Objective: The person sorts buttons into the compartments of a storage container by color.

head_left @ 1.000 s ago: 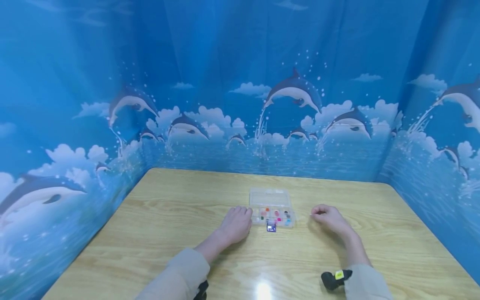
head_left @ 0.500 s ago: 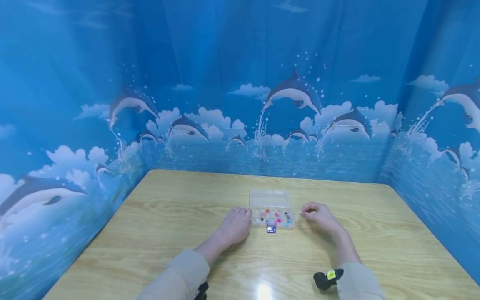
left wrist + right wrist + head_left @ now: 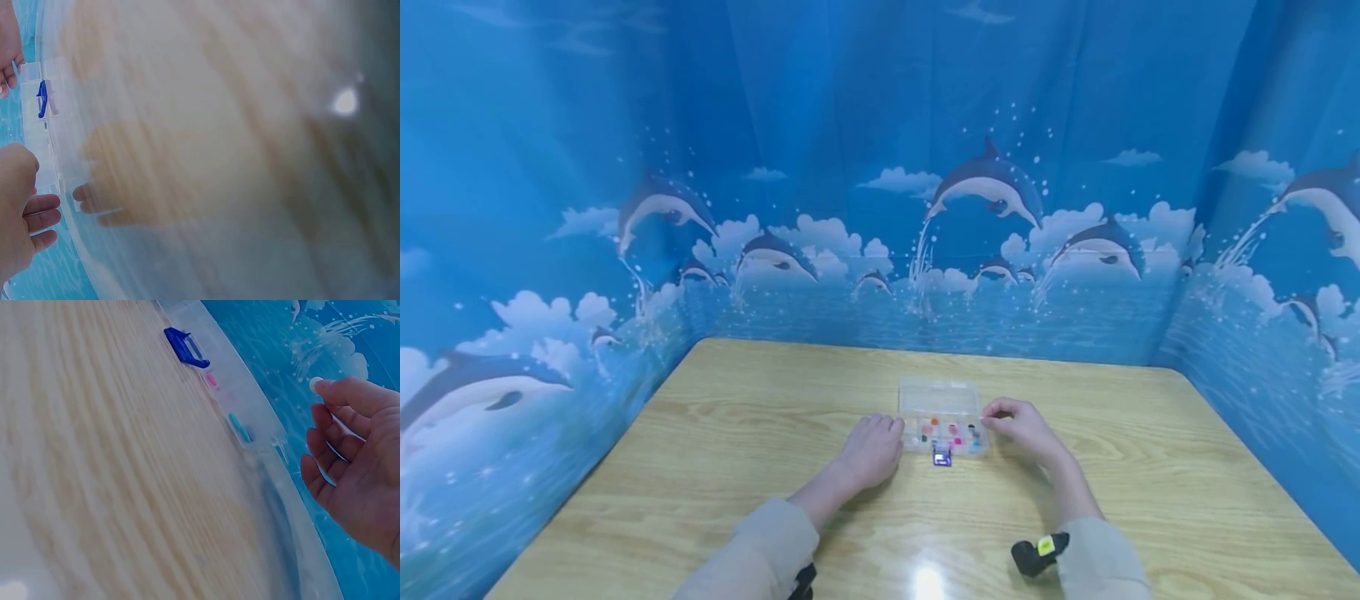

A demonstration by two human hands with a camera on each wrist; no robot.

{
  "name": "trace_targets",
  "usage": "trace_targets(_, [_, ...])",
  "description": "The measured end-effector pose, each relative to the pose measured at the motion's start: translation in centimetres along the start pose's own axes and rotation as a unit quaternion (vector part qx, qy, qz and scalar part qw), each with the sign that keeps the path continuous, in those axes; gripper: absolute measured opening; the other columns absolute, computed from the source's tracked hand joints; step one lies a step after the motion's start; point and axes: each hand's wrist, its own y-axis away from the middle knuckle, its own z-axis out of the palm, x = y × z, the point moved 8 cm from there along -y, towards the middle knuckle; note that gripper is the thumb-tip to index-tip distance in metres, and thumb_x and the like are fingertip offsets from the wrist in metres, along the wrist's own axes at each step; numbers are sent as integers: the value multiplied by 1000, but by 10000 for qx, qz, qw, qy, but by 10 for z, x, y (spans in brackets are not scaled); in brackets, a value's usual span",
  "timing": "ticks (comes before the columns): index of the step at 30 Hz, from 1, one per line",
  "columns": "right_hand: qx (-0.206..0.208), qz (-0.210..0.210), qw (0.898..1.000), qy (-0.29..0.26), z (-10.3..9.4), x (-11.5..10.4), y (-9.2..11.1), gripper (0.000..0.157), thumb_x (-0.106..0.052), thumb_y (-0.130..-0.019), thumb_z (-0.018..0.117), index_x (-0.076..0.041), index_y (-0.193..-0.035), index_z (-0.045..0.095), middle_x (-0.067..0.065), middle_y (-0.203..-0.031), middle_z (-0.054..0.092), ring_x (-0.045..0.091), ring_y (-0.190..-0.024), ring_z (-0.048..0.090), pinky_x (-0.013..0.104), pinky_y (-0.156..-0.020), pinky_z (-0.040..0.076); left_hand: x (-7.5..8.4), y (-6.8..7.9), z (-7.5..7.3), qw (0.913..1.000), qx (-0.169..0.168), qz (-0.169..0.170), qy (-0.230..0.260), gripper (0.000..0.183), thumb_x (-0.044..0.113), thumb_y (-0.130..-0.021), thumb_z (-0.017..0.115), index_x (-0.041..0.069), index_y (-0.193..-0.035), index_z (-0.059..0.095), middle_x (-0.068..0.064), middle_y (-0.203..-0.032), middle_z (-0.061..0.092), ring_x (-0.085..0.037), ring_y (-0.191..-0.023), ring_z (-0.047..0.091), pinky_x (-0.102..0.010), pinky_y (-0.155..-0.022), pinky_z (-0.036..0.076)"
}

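Observation:
A clear plastic compartment box (image 3: 938,398) lies on the table with its lid raised at the back. Small coloured pieces, among them an orange one (image 3: 934,422) and a pink one (image 3: 211,379), sit in its compartments. My left hand (image 3: 874,450) holds the box's left end, thumb side against it; the other fingers (image 3: 42,219) curl loosely below. Over the right end, my right hand (image 3: 1024,427) pinches a small white round piece (image 3: 315,384) between thumb and forefinger, its remaining fingers half curled. A blue latch (image 3: 181,347) sticks out from the box's front.
The wood-grain table (image 3: 760,392) extends around the box on all sides. Behind it and at both sides hang blue dolphin-print curtains (image 3: 850,100). A black wrist camera (image 3: 1033,557) with a yellow label is worn at my right wrist.
My right hand has moved left across the table to the box's right edge, still pinching the small white piece. The left hand and the box have stayed in place.

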Motion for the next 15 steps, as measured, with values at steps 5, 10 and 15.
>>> trace_targets(5, [-66, -210, 9996, -197, 8, -8, -4, 15, -12, -84, 65, 0, -93, 63, 7, -92, 61, 20, -88, 52, 30, -72, 43, 0, 1, 0, 10000, -47, -16, 32, 31, 27, -93, 51, 4, -115, 53, -7, -99, 59, -20, -93, 54, -32, -81, 46])
trace_targets(10, [-103, -429, 9988, -231, 17, -17, -6, 14, -10, -84, 65, 2, -91, 63, 7, -90, 60, 19, -86, 52, 31, -73, 42, 0, 1, 0, 10000, -69, -20, 64, 32, 27, -93, 51, 4, -115, 53, -7, -99, 59, -20, -92, 54, -32, -82, 46])
trace_targets(15, [-156, -261, 9991, -282, 25, -19, -9, 11, -11, -85, 65, -2, -92, 64, 5, -91, 60, 19, -87, 52, 31, -73, 44, 0, 1, -1, 9999, -45, -23, 112, 32, 26, -93, 51, 4, -116, 53, -7, -100, 59, -20, -93, 54, -32, -82, 46])
